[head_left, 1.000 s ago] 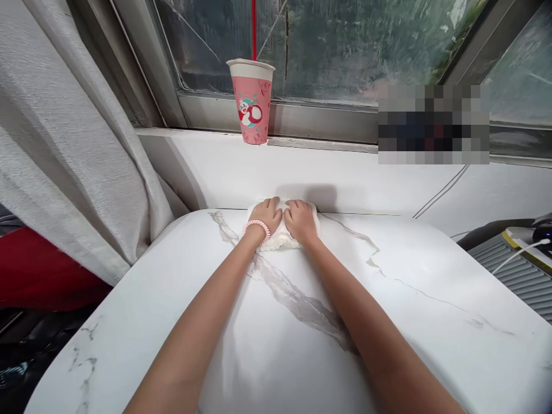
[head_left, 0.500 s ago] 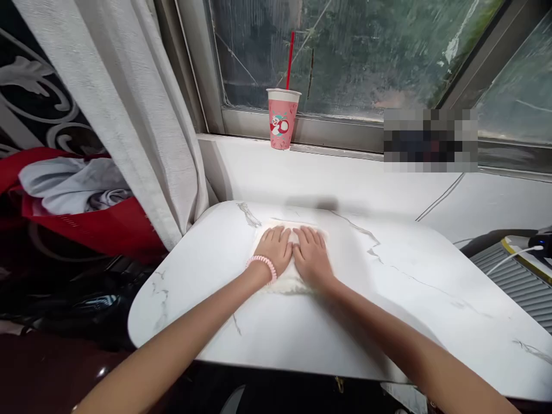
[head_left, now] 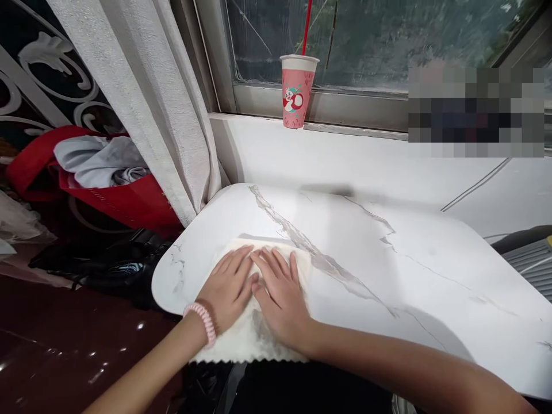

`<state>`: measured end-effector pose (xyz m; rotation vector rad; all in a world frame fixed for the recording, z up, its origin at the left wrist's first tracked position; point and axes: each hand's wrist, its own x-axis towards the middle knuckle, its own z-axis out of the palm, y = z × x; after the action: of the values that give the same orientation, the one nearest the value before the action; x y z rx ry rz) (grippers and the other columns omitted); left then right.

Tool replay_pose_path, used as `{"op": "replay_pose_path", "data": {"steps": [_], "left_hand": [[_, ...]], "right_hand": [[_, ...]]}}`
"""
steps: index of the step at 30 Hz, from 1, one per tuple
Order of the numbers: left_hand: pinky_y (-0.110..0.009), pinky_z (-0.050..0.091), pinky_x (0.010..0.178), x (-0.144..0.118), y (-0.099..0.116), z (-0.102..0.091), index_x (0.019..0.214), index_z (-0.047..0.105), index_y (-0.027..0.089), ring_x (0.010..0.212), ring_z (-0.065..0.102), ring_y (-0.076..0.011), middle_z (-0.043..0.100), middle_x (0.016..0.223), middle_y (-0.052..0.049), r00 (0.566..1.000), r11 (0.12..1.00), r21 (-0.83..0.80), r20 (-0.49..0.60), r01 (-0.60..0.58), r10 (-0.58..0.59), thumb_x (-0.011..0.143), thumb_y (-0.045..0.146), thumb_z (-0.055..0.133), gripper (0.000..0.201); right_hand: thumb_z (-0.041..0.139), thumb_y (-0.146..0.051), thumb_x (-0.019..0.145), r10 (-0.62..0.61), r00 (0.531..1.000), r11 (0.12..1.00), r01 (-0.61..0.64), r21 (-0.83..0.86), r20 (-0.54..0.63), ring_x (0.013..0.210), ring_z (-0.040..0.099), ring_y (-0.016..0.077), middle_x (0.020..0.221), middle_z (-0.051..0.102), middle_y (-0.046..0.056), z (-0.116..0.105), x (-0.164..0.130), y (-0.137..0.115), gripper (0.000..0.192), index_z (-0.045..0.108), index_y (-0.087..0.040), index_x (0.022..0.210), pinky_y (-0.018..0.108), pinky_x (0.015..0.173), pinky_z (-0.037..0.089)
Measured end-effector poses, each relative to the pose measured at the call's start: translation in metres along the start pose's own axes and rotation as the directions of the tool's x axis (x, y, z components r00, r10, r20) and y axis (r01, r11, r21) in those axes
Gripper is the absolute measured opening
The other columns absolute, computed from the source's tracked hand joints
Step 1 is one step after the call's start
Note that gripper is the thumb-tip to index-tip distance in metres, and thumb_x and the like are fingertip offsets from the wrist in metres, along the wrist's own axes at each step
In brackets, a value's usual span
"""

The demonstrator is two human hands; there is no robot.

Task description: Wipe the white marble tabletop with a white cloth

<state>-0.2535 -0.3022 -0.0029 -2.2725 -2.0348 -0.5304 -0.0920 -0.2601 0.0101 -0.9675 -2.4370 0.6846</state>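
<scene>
A cream-white cloth [head_left: 241,345] with a scalloped edge lies spread on the white marble-patterned table [head_left: 345,241], its near edge at the table's front. A greyish patch shows on it between my wrists. My left hand [head_left: 226,284], with a pink coiled band on the wrist, presses flat on the cloth, fingers stretched forward. Beside it, my right hand [head_left: 282,299] also lies flat on the cloth, fingers slightly spread. The fingertips of both hands almost meet near the cloth's far edge.
A pink paper cup [head_left: 297,92] with a red straw stands on the window sill. A pale curtain [head_left: 142,86] hangs at the left, by a red bag [head_left: 123,204] holding grey fabric. A ribbed grey object [head_left: 532,261] is at the right edge.
Both hands and the cloth have come toward me and to the left, from the table's middle to its front edge. A grey vein on the tabletop is now uncovered. The view has shifted.
</scene>
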Motion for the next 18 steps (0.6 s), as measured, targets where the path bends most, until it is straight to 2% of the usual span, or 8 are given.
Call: {"op": "replay_pose_path", "data": {"steps": [4, 9, 14, 18], "left_hand": [[-0.051, 0.033, 0.116, 0.047, -0.031, 0.008, 0.13, 0.053, 0.012, 0.135, 0.044, -0.028, 0.053, 0.14, -0.018, 0.998, 0.999, 0.031, 0.051, -0.03, 0.029, 0.098, 0.031, 0.023, 0.047], [-0.048, 0.033, 0.115, 0.132, -0.063, 0.024, 0.132, 0.05, 0.012, 0.132, 0.046, -0.0267, 0.054, 0.14, -0.016, 0.997, 0.998, 0.042, 0.075, -0.036, 0.032, 0.097, 0.029, 0.026, 0.047], [-0.041, 0.032, 0.115, 0.209, -0.079, 0.04, 0.133, 0.051, 0.015, 0.131, 0.048, -0.0226, 0.056, 0.139, -0.011, 0.997, 0.999, -0.032, 0.07, -0.034, 0.036, 0.097, 0.028, 0.029, 0.044], [-0.039, 0.034, 0.114, 0.245, -0.088, 0.047, 0.131, 0.053, 0.013, 0.128, 0.05, -0.022, 0.059, 0.137, -0.011, 0.998, 0.999, -0.05, 0.067, -0.012, 0.015, 0.098, 0.027, 0.027, 0.044]], "right_hand": [[0.035, -0.028, 0.1, -0.006, 0.998, 1.0, 0.008, 0.025, -0.061, 0.146, 0.031, 0.0256, 0.152, 0.045, 0.006, 0.005, 0.051, 0.016, 0.048, 0.043, -0.023, 0.147, 0.058, 0.123, 0.011], [0.034, -0.024, 0.1, 0.026, 0.986, 0.995, -0.041, -0.086, -0.167, 0.142, 0.036, 0.0242, 0.149, 0.048, 0.013, 0.004, 0.123, 0.053, 0.045, 0.048, -0.014, 0.142, 0.052, 0.122, 0.011], [0.034, -0.025, 0.1, 0.087, 0.939, 0.977, -0.145, -0.155, -0.332, 0.14, 0.037, 0.0282, 0.145, 0.05, 0.018, -0.001, 0.181, 0.09, 0.043, 0.055, -0.008, 0.133, 0.05, 0.119, 0.019], [0.033, -0.022, 0.099, 0.112, 0.918, 0.961, -0.198, -0.194, -0.38, 0.133, 0.042, 0.0293, 0.134, 0.058, 0.019, -0.005, 0.214, 0.107, 0.041, 0.062, -0.006, 0.124, 0.048, 0.118, 0.022]]}}
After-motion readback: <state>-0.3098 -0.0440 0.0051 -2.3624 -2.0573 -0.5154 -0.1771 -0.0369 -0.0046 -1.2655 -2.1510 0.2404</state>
